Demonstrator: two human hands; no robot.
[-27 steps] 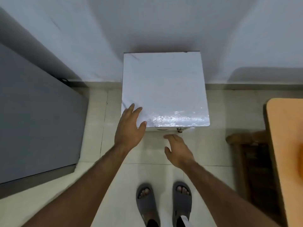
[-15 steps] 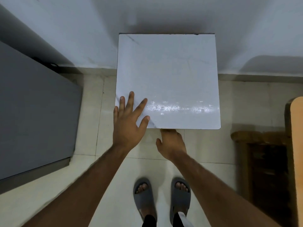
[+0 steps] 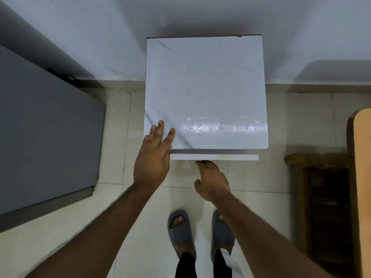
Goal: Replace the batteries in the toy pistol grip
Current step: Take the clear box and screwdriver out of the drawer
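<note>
- Reaching forward from the lower left of the head view, the left hand [image 3: 153,157] lies flat with straight, spread fingers on the near left corner of the white marble-patterned cabinet top [image 3: 204,91]; it grips nothing.
- Lower and to the right, the right hand [image 3: 212,181] stretches toward the front of the drawer [image 3: 213,157], which stands slightly out from under the top's near edge. Its fingertips vanish beneath the drawer's front, so whether they curl round a handle cannot be told.
- Both forearms are bare and run in from the bottom corners of the picture.
- Neither the toy pistol grip nor its batteries can be seen anywhere; where they are cannot be told.
- Counted: two hands, one cabinet, one drawer, two grey slippers [image 3: 180,233] on the pale tiled floor [image 3: 116,137].
- One grey slab-like surface [image 3: 44,127] fills the left side, and one tan wooden edge [image 3: 363,177] shows at the far right.
</note>
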